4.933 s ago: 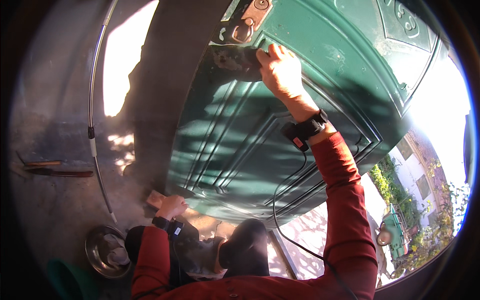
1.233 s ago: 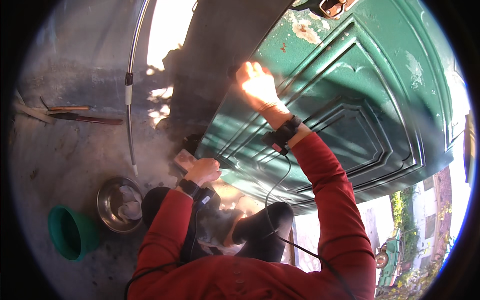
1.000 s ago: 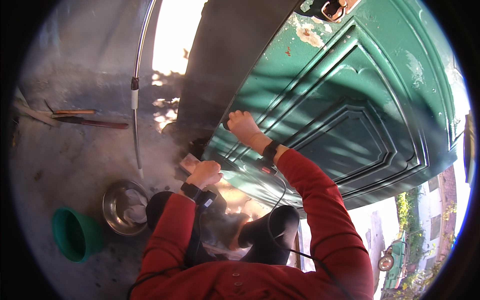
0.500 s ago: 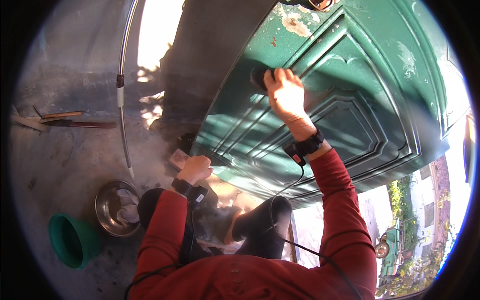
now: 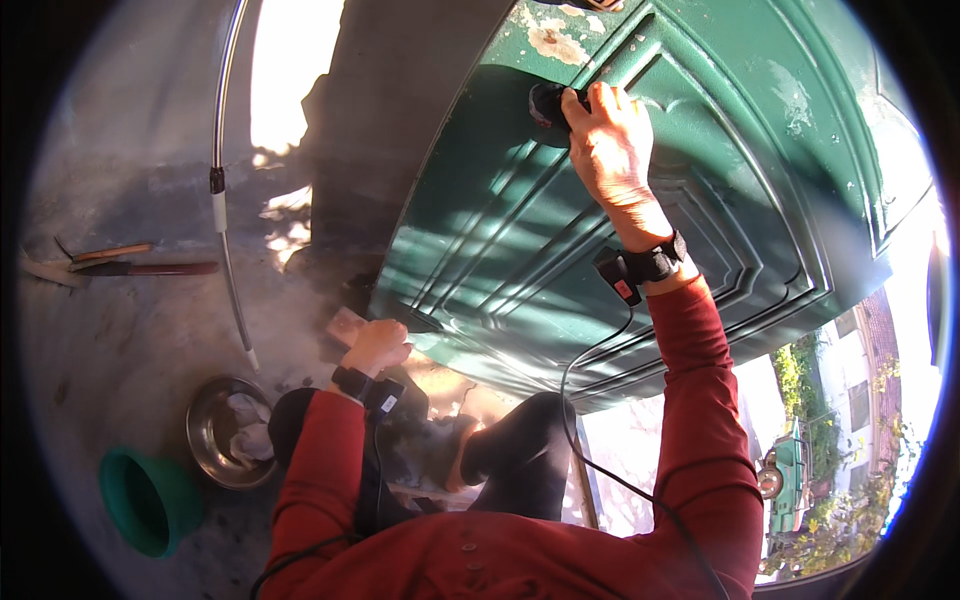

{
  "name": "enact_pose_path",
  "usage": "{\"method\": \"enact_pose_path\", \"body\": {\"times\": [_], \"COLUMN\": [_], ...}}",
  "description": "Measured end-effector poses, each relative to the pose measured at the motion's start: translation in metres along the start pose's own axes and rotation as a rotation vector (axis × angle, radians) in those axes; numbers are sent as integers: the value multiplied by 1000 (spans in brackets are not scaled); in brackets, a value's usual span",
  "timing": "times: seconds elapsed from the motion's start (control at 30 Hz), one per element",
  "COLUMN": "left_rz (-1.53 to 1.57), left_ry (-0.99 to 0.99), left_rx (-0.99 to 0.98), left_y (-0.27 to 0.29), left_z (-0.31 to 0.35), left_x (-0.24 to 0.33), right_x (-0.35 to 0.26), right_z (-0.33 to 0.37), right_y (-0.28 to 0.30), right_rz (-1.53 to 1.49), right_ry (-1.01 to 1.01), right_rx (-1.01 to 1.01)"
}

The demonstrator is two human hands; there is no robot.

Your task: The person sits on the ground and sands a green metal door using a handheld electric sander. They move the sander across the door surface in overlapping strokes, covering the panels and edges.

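Note:
A large green panelled door (image 5: 700, 140) leans in front of me, its paint chipped near the top. Up on its panel, my right hand (image 5: 612, 140) is closed on a small dark pad (image 5: 546, 104), pressed to the surface beside the raised moulding; whether it is cloth or sponge is unclear. Low by the door's near left corner, my left hand (image 5: 377, 346) is closed, next to a pinkish-brown block (image 5: 345, 327). Its fingertips are turned away, so what they grip is hidden.
At left stand a metal basin (image 5: 200, 430) holding a pale wet cloth (image 5: 250, 425), and a green bucket (image 5: 150, 505). A metal pole (image 5: 222, 200) leans nearby. Long-handled tools (image 5: 150, 268) lie by the wall. A cable (image 5: 590, 445) runs from my right wrist.
My right hand has slid up and to the right along the door with the dark pad. The left hand stays at the lower corner; the whole view has shifted slightly.

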State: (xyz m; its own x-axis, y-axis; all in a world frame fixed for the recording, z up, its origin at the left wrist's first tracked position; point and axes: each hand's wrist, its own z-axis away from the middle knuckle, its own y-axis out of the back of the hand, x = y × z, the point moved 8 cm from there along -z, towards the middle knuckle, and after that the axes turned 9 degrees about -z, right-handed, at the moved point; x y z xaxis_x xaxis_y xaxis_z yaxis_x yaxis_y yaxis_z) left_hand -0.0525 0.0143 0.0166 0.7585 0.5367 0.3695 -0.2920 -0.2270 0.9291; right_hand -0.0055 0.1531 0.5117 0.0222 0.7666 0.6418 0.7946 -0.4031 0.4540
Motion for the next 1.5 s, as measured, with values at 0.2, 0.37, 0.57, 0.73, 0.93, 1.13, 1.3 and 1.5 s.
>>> {"method": "enact_pose_path", "body": {"times": [0.2, 0.37, 0.57, 0.73, 0.93, 1.13, 1.3, 1.5], "left_rz": [-7, -7, -8, -15, -27, -33, -14, -2], "left_ry": [-21, 29, -14, -33, 27, 33, -21, -34], "left_rx": [-19, -52, -41, -44, 18, -11, -30, -80], "left_y": [2, 10, 8, 1, 1, -2, -1, 0], "left_z": [0, 6, -3, -3, 7, 0, -7, -5], "left_x": [0, -4, 7, 10, -6, 0, 10, 1], "right_x": [-91, -50, -25, -62, -92, -1, -28, -70], "right_z": [62, 32, -13, 14, 58, -7, 26, 81], "right_y": [-63, -24, 4, -34, -82, 1, -10, -34], "right_rz": [-268, -182, -35, -122, -45, 25, -17, -167], "right_ry": [144, 161, 235, 373, 245, 154, 190, 280], "right_rx": [-406, -268, -171, -250, -575, -179, -261, -407]}}
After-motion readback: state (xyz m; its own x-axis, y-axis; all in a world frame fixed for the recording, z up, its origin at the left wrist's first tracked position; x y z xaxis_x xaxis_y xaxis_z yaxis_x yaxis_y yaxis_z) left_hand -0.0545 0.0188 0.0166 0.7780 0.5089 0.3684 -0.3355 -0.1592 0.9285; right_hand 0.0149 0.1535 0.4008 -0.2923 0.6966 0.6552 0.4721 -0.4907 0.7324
